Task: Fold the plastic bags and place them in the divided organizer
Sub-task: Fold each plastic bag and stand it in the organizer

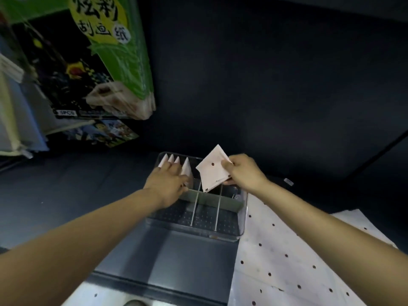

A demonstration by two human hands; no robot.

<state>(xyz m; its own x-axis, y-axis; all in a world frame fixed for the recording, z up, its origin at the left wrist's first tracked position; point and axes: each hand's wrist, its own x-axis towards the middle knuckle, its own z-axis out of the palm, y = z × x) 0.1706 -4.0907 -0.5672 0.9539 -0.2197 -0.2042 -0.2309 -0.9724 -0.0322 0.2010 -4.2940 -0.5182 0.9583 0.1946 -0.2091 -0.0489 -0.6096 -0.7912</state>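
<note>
A clear divided organizer [241,219] sits on the dark table ahead of me, with thin upright dividers. Several folded white bags [176,161] stand as triangles in its far left compartment. My left hand [170,183] rests against those triangles, fingers pressing on them. My right hand [244,171] holds a folded white bag with dark dots [212,171] just above the far middle compartments, its lower corner dipping toward the organizer.
Flat white dotted plastic bags [287,257] lie spread on the table to the right and near the front edge. Colourful packaged goods [106,62] hang at the upper left. A dark wall stands behind the organizer.
</note>
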